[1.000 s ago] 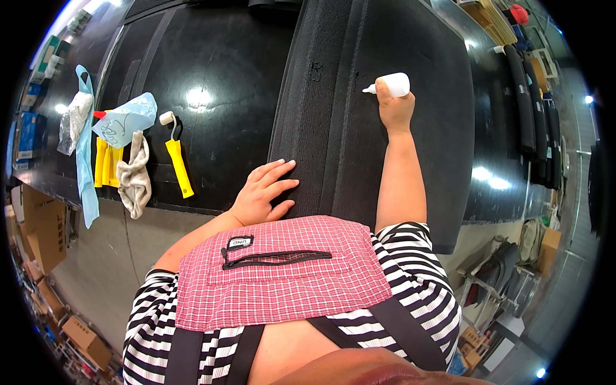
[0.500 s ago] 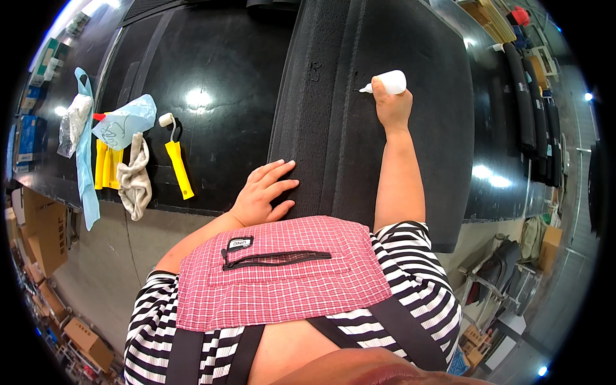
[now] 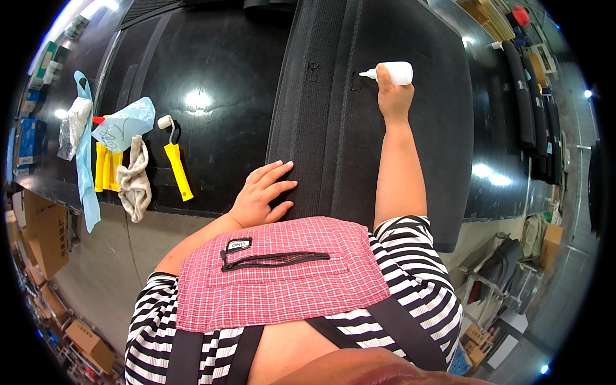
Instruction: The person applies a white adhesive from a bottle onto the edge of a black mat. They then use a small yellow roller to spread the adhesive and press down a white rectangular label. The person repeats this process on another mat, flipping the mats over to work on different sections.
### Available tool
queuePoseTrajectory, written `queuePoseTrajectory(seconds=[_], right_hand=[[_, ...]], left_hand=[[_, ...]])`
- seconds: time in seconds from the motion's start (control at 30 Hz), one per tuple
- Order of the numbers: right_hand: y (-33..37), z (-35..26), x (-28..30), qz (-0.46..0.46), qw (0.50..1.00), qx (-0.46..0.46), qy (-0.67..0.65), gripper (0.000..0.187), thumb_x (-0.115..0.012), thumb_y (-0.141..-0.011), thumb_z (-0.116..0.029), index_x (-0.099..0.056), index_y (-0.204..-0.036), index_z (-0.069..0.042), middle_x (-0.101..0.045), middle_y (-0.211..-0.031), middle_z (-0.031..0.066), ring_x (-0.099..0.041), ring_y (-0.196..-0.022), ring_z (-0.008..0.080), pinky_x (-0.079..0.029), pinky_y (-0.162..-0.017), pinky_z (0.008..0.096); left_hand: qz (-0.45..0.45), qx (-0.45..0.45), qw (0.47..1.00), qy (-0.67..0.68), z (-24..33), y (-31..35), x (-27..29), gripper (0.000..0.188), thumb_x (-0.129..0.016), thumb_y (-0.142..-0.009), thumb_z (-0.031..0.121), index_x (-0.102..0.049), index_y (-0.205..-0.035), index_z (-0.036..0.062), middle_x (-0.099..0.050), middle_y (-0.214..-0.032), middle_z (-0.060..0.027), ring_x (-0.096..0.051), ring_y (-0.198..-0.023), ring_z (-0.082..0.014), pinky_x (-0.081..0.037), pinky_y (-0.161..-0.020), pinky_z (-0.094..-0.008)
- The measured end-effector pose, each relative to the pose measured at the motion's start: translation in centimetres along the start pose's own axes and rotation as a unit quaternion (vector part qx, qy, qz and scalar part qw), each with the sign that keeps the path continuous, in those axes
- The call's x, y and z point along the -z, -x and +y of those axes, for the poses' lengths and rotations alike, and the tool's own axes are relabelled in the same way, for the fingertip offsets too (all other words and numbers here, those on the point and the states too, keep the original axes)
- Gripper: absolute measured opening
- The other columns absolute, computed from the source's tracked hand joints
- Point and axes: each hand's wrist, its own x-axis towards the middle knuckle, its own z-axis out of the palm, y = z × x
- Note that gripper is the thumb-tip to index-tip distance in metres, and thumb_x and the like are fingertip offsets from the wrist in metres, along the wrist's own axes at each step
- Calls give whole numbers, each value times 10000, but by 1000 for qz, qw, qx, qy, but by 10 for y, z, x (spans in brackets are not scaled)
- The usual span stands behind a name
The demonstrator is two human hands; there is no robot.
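A small white squeeze bottle with a pointed nozzle is held on its side in my right hand. Its tip points left, just over a long black foam-like sheet. Beside the tip, a thin, dark, wet-looking line runs on the sheet; a similar dark squiggle lies on the ribbed strip to its left. My left hand rests with fingers spread, its fingertips on the sheet's near left edge. Nothing is in that hand.
Left on the black table lie a yellow-handled roller, a grey cloth glove, yellow handles and a light blue plastic bag. Rolled black sheets are at the far right. Cardboard boxes stand below left.
My right hand has moved the bottle a little farther away and slightly right. More of the dark line shows beside the nozzle. My left hand stays in place.
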Motion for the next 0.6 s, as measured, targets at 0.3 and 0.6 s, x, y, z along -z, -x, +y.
queuePoseTrajectory(seconds=[0.3,0.6], right_hand=[[-7,6,-13,5,995,21,97,372,-702,-909,-407,-752,-925,-38,-763,-870,155,-750,-836,338,-572,-766,413],[1,7,-2,1,999,20,36,380,-710,-912,-411,-752,-905,-34,-761,-857,157,-751,-826,336,-575,-751,407]], left_hand=[[2,-4,1000,2,0,-1,0,428,-787,-810,225,-696,-1216,126,-526,-1510,-105,-455,-1415,-314,-377,-1150,-467],[1,-2,1000,3,1,-1,1,433,-793,-806,218,-696,-1217,123,-525,-1511,-107,-457,-1414,-313,-376,-1152,-466]])
